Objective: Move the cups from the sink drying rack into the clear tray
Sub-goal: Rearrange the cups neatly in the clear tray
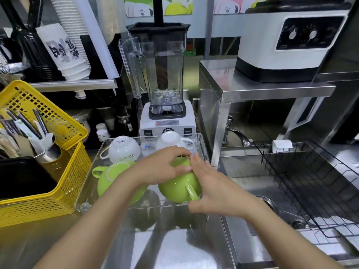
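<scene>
The clear tray (85,183) sits on the steel counter in front of the blender. Upside down in it are two white cups, one at the back left (124,149) and one at the back right (171,141), plus a green cup (110,177) at the front left. Both hands hold a second green cup (174,189), upside down, at the tray's front right. My left hand (161,165) grips its base from above. My right hand (207,183) rests on its right side by the handle. The black wire drying rack (310,183) over the sink holds no cups in view.
A yellow plastic basket (64,171) with a utensil holder stands left of the tray. The blender (165,84) is behind the tray. A steel shelf (262,90) carrying a white appliance stands at the right, with a faucet (237,134) beneath it and the sink (272,210) below.
</scene>
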{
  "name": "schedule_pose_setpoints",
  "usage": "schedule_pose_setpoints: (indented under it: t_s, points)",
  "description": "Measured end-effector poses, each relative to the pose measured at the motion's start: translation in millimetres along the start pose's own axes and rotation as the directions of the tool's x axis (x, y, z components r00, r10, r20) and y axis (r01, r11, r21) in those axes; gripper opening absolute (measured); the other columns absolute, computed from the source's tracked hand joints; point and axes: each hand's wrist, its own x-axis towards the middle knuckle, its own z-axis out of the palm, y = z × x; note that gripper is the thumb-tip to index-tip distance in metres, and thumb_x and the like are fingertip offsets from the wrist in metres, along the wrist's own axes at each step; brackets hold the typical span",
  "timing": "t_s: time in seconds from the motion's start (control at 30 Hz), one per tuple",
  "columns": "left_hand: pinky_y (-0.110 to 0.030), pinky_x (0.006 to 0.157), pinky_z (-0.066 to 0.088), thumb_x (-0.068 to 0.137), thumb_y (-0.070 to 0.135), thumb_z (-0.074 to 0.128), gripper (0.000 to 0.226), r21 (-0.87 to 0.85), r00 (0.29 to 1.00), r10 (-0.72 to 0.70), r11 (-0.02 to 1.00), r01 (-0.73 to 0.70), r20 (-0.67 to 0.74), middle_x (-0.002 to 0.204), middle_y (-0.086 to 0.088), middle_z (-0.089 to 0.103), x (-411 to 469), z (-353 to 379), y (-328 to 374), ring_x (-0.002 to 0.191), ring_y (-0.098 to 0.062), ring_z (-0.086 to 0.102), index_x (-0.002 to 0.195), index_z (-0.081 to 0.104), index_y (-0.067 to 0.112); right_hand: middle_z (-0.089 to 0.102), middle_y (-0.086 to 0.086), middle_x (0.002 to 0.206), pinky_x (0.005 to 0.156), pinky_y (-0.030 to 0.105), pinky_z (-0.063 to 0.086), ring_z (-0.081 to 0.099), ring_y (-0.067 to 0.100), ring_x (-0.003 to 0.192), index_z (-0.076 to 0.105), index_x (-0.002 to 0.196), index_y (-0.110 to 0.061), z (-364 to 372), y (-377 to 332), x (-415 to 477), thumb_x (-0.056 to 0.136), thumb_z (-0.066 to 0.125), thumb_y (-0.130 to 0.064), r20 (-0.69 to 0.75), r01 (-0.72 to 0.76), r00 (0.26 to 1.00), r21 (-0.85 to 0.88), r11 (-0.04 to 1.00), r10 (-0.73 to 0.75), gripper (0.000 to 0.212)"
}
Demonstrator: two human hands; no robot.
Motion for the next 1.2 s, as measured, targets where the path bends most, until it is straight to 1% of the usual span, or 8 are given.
schedule_pose_setpoints:
  t_s: [0.1, 0.23, 0.47, 0.57, 0.63, 0.87, 1.07, 1.2]
  points:
    - [-0.036, 0.115, 0.024, 0.072, 0.049, 0.072, 0.085, 0.050, 0.987, -0.015, 0.999, 0.007, 0.157, 0.148, 0.009, 0.033, -2.3, -0.5, -2.2, 0.136, -0.010, 0.027, 0.142, 0.027, 0.032, -0.005, 0.005, 0.158, 0.107, 0.011, -0.005, -0.009, -0.008, 0.126, -0.006, 0.146, -0.014, -14.8, 6.8, -0.5, 0.074, 0.066, -0.027, 0.057, 0.038, 0.998, -0.011, 0.999, -0.038, 0.102]
    - [-0.029, 0.113, 0.021, 0.062, 0.041, 0.081, 0.107, 0.198, 0.983, 0.001, 0.979, -0.039, 0.186, 0.152, 0.010, 0.023, -4.6, 3.2, -0.9, 0.138, -0.011, 0.021, 0.145, 0.013, 0.032, -0.001, 0.006, 0.158, 0.115, 0.027, -0.013, 0.001, -0.001, 0.140, -0.006, 0.146, -0.014, -26.6, 18.8, 3.5, 0.075, 0.066, -0.022, 0.152, 0.039, 0.988, -0.049, 0.998, -0.032, 0.101]
    - [-0.037, 0.102, 0.037, 0.051, 0.056, 0.080, 0.097, 0.237, 0.996, -0.076, 0.969, 0.065, 0.036, 0.130, 0.008, 0.046, -12.0, 2.9, 4.6, 0.121, -0.018, 0.042, 0.132, 0.031, 0.034, 0.010, 0.000, 0.158, 0.092, 0.002, 0.000, -0.002, -0.007, 0.128, 0.001, 0.146, -0.018, -41.0, 20.3, 9.0, 0.082, 0.060, -0.010, 0.187, 0.040, 0.982, -0.058, 0.998, -0.028, 0.088]
    - [-0.034, 0.090, 0.036, 0.053, 0.067, 0.072, 0.092, 0.384, 0.993, -0.119, 0.916, 0.120, -0.028, 0.123, 0.003, 0.051, -17.7, 5.5, 12.0, 0.115, -0.022, 0.047, 0.126, 0.035, 0.026, 0.035, 0.005, 0.150, 0.101, 0.008, 0.011, 0.027, 0.013, 0.137, 0.017, 0.145, -0.022, -41.3, 26.0, 14.4, 0.081, 0.057, -0.006, 0.156, 0.015, 0.988, -0.035, 0.999, -0.009, 0.078]
    - [-0.035, 0.082, 0.033, 0.055, 0.073, 0.066, 0.088, 0.461, 0.990, -0.130, 0.876, 0.144, -0.061, 0.119, 0.000, 0.053, -20.5, 9.1, 17.3, 0.111, -0.025, 0.049, 0.121, 0.037, 0.022, 0.048, -0.001, 0.141, 0.107, 0.013, 0.018, 0.047, -0.002, 0.117, 0.028, 0.142, -0.023, -41.9, 28.1, 15.7, 0.080, 0.056, -0.002, 0.123, 0.058, 0.991, -0.038, 0.998, -0.052, 0.072]
    - [-0.038, 0.081, 0.036, 0.057, 0.081, 0.055, 0.086, 0.518, 0.964, -0.198, 0.815, 0.262, -0.176, 0.119, -0.004, 0.054, -22.6, 20.7, 26.2, 0.113, -0.028, 0.052, 0.113, 0.037, 0.018, 0.044, -0.022, 0.123, 0.080, -0.016, 0.014, 0.031, -0.008, 0.111, 0.045, 0.133, -0.021, -46.2, 31.7, 19.3, 0.085, 0.057, 0.001, 0.012, 0.116, 0.993, 0.005, 0.993, -0.116, 0.055]
    - [-0.039, 0.087, 0.038, 0.055, 0.079, 0.059, 0.091, 0.519, 0.951, -0.240, 0.797, 0.309, -0.197, 0.122, -0.006, 0.051, -27.6, 20.9, 20.2, 0.116, -0.029, 0.049, 0.118, 0.035, 0.018, 0.074, 0.002, 0.100, 0.092, 0.037, 0.049, 0.065, 0.017, 0.095, 0.065, 0.109, -0.021, -29.8, 39.3, 24.2, 0.079, 0.067, -0.007, -0.036, 0.064, 0.997, 0.079, 0.995, -0.061, 0.033]
    - [-0.039, 0.090, 0.038, 0.056, 0.078, 0.059, 0.092, 0.493, 0.927, -0.296, 0.785, 0.374, -0.231, 0.124, -0.007, 0.050, -39.5, 18.1, 6.7, 0.117, -0.029, 0.047, 0.120, 0.035, 0.018, 0.074, -0.001, 0.090, 0.082, 0.027, 0.049, 0.063, 0.015, 0.084, 0.068, 0.104, -0.024, -18.4, 28.6, 38.8, 0.080, 0.066, -0.009, -0.065, 0.102, 0.993, 0.048, 0.994, -0.099, 0.028]
